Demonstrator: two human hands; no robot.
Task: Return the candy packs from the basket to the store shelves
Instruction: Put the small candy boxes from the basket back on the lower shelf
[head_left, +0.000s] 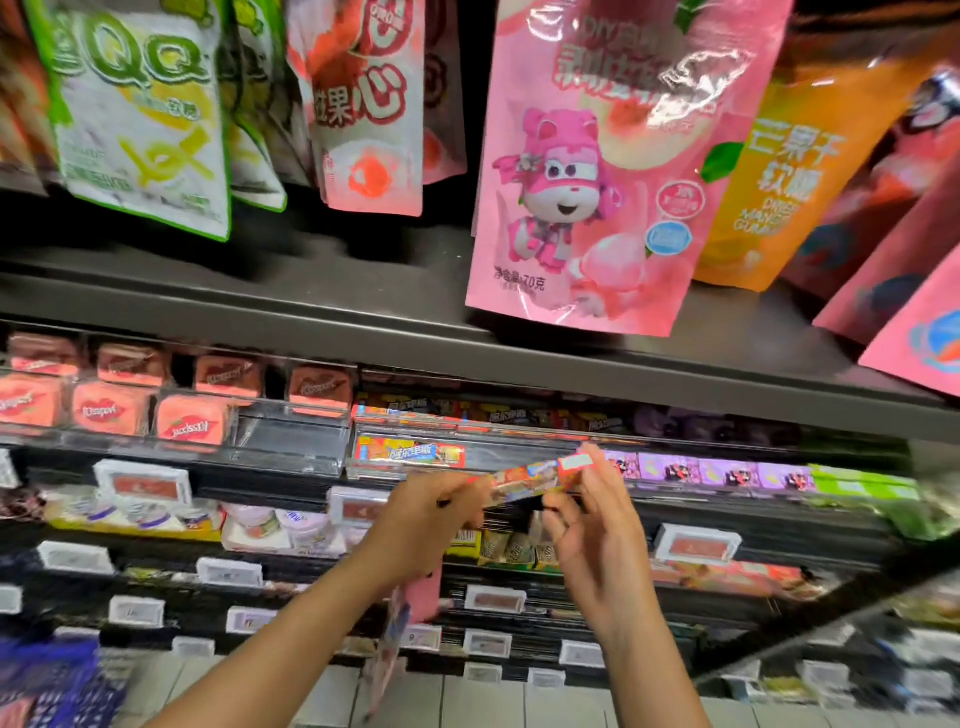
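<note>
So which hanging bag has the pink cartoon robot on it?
The big pink bag, hanging right of centre beside the orange mango bag. The green QQ bag has none.

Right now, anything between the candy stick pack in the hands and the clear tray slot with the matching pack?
Nothing visible. Both hands, left hand and right hand, hold the candy stick pack just in front of the clear tray, where a matching pack lies. The space beside that pack looks open.
</note>
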